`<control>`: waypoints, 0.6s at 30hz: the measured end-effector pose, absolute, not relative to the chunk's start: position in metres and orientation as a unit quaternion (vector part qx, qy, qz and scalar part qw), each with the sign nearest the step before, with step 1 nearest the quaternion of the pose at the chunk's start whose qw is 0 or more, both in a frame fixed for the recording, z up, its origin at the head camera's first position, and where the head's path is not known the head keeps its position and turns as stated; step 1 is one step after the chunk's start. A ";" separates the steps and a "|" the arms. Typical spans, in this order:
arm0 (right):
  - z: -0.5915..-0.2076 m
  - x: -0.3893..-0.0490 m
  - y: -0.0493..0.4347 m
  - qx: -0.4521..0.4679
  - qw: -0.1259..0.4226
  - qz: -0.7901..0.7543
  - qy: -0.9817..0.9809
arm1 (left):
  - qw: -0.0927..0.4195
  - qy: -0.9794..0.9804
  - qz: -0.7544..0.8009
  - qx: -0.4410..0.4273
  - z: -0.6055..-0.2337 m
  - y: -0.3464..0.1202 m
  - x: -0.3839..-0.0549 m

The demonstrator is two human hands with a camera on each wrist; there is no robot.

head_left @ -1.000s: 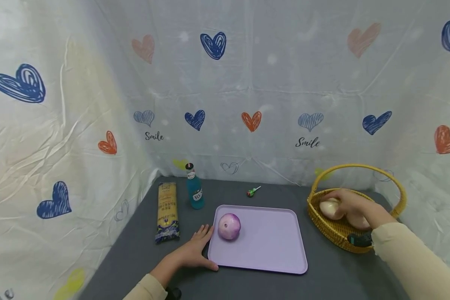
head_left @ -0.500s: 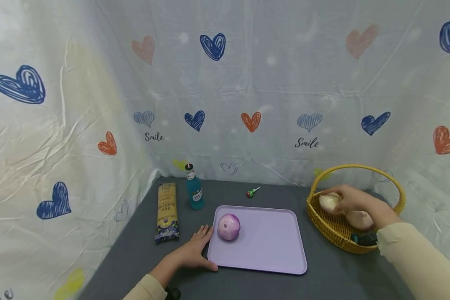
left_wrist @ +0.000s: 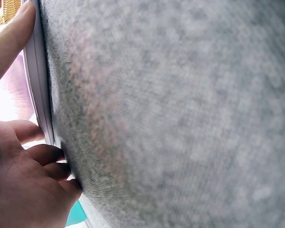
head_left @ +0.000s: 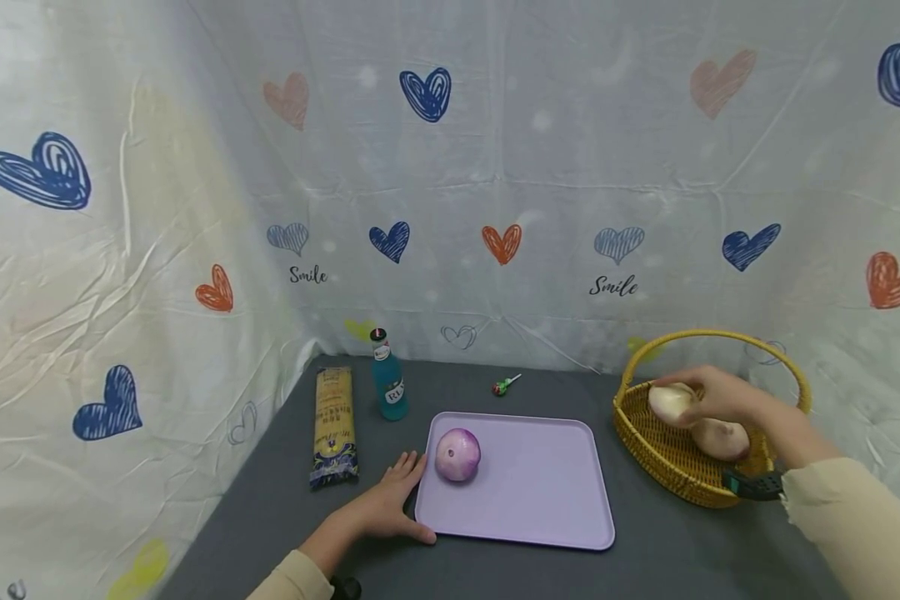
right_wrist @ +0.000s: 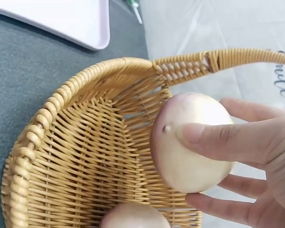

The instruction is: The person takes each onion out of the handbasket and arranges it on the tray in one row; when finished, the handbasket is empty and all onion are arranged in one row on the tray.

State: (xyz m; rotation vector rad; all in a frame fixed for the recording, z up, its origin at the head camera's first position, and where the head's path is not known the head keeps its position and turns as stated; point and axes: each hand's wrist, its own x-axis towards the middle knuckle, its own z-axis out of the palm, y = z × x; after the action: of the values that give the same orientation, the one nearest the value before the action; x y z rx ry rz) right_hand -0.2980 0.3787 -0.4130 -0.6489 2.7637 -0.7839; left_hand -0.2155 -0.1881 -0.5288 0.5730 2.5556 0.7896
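Tray (head_left: pixel 532 492) sits lower center, onion (head_left: pixel 457 455) on its left end, noodle pack (head_left: pixel 334 425) and bottle (head_left: pixel 391 387) lower left, lollipop (head_left: pixel 501 387) behind tray, basket (head_left: pixel 651 457) lower right.

Your right hand (head_left: pixel 722 400) grips a smooth, rounded, cream-coloured vegetable (right_wrist: pixel 190 166) with a purplish blush, its small nub beside your thumb tip, raised above the woven floor of the yellow wicker basket (head_left: pixel 648 454). Left of that basket and apart from it, a rectangular lavender tray (head_left: pixel 536 483) with rounded corners lies flat, your left hand (head_left: pixel 388 505) touching its left edge.
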 end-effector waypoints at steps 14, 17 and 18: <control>-0.394 -0.278 0.367 -0.230 0.048 -0.237 0.943 | 0.198 0.915 0.281 0.209 -0.535 -0.191 -0.218; -0.394 -0.274 0.364 -0.238 0.032 -0.228 0.943 | 0.197 0.915 0.284 0.207 -0.535 -0.191 -0.218; -0.394 -0.273 0.363 -0.241 0.026 -0.226 0.944 | 0.197 0.915 0.285 0.207 -0.535 -0.191 -0.218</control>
State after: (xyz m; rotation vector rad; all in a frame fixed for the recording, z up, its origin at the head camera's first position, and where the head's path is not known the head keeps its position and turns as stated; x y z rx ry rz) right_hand -0.2729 0.3629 -0.3943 -0.7445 2.9159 -0.6979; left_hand -0.2180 -0.1908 -0.5346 0.5788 2.5624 0.7973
